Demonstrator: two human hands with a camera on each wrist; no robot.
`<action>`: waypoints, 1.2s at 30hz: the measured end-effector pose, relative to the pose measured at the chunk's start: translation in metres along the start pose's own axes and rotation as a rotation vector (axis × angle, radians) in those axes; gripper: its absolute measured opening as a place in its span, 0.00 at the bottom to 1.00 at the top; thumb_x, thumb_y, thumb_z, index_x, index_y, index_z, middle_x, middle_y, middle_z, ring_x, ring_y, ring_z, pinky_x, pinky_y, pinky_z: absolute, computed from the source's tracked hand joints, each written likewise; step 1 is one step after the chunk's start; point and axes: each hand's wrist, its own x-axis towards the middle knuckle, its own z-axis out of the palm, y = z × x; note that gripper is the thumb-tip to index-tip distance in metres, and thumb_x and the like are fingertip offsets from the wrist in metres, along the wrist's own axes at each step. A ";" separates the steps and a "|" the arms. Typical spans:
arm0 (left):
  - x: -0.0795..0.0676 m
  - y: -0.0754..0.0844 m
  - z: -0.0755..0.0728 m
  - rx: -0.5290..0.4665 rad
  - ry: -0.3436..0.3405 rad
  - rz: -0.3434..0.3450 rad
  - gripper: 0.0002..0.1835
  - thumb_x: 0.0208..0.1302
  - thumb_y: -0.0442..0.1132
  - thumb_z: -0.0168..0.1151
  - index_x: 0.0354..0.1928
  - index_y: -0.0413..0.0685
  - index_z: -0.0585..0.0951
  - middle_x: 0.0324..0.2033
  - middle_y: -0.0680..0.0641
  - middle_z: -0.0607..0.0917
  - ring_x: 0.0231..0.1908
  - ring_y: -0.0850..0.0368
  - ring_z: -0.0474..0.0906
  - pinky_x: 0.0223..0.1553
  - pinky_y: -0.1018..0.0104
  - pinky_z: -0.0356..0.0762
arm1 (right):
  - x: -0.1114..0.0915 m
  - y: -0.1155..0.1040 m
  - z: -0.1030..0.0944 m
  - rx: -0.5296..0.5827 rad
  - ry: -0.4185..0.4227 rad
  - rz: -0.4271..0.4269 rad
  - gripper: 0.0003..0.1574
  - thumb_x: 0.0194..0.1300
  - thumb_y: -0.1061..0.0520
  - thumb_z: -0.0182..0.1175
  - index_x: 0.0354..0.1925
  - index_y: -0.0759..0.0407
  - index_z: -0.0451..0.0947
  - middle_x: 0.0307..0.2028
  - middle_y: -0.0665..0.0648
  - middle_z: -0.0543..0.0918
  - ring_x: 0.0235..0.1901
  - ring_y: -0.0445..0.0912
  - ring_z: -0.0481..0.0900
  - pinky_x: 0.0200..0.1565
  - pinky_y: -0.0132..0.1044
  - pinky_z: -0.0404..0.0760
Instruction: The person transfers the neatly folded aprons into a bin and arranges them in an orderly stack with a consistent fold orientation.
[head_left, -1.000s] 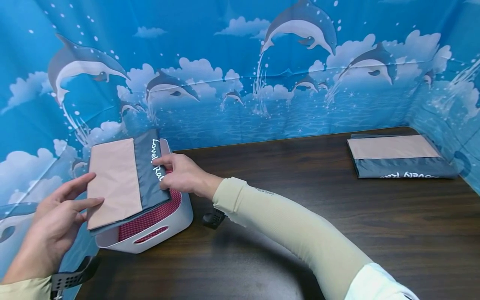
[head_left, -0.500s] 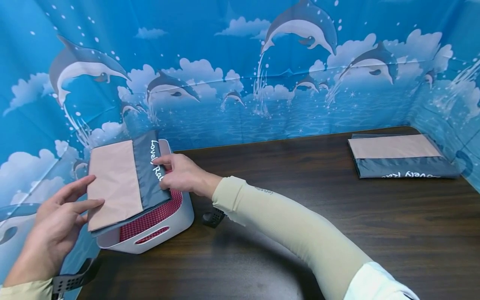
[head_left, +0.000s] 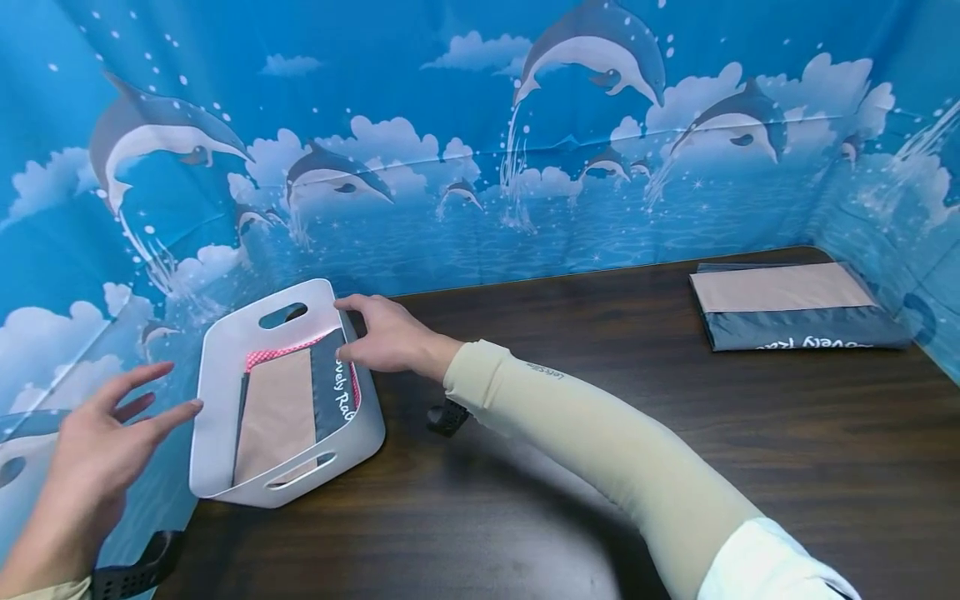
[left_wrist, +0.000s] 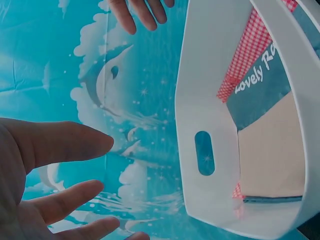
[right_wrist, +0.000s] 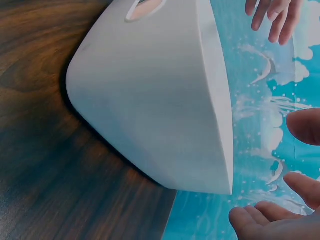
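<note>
A folded beige and slate-blue fabric piece with white "Lovely Ra…" lettering [head_left: 279, 408] lies inside a white plastic basket [head_left: 216, 408]. Beneath it a red-and-white checked cloth [head_left: 279, 353] shows along the edges. My left hand [head_left: 105, 450] hovers left of the basket, fingers spread, holding nothing. Over the basket's right rim is my right hand [head_left: 393, 337], thumb and fingers apart and nothing between them. In the left wrist view the basket wall [left_wrist: 210, 75] stands apart from my left fingers. The right wrist view shows the basket's outer side [right_wrist: 150, 100] and both hands with loose fingers.
A second folded beige and slate-blue piece [head_left: 787, 304] with similar lettering lies at the back right of the dark wooden table [head_left: 570, 367]. A blue dolphin-print curtain [head_left: 450, 108] hangs behind and along the sides, close to the basket.
The folded fabric piece, earlier held by both hands above the basket, now lies inside it. Both hands have let go; the left fingers have spread, and the right hand has shifted slightly right.
</note>
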 end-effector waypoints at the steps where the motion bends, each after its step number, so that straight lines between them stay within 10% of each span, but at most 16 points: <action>1: 0.000 0.000 0.001 -0.003 -0.005 0.003 0.40 0.80 0.42 0.59 0.86 0.45 0.53 0.87 0.35 0.39 0.83 0.23 0.43 0.72 0.20 0.60 | 0.000 0.001 -0.001 0.004 0.001 0.001 0.46 0.72 0.53 0.70 0.82 0.46 0.64 0.80 0.53 0.69 0.76 0.50 0.69 0.70 0.50 0.80; 14: -0.008 0.015 0.034 0.009 -0.082 0.104 0.40 0.79 0.45 0.62 0.85 0.46 0.58 0.87 0.34 0.45 0.78 0.19 0.57 0.67 0.24 0.69 | -0.009 0.027 -0.016 -0.011 -0.016 -0.031 0.40 0.75 0.54 0.66 0.80 0.49 0.68 0.79 0.52 0.71 0.77 0.49 0.72 0.70 0.43 0.80; 26: -0.036 0.029 0.081 0.184 -0.176 0.598 0.34 0.75 0.46 0.69 0.76 0.40 0.73 0.76 0.27 0.67 0.71 0.22 0.64 0.65 0.18 0.66 | -0.044 0.082 -0.067 -0.186 0.014 0.051 0.34 0.79 0.54 0.62 0.78 0.50 0.70 0.80 0.54 0.68 0.80 0.49 0.66 0.75 0.46 0.74; 36: -0.042 0.007 0.101 0.253 -0.141 0.925 0.34 0.62 0.40 0.78 0.70 0.42 0.79 0.77 0.29 0.68 0.73 0.22 0.60 0.68 0.13 0.52 | -0.058 0.107 -0.096 -0.334 0.124 0.071 0.32 0.77 0.52 0.63 0.75 0.54 0.74 0.76 0.57 0.72 0.76 0.52 0.71 0.72 0.48 0.76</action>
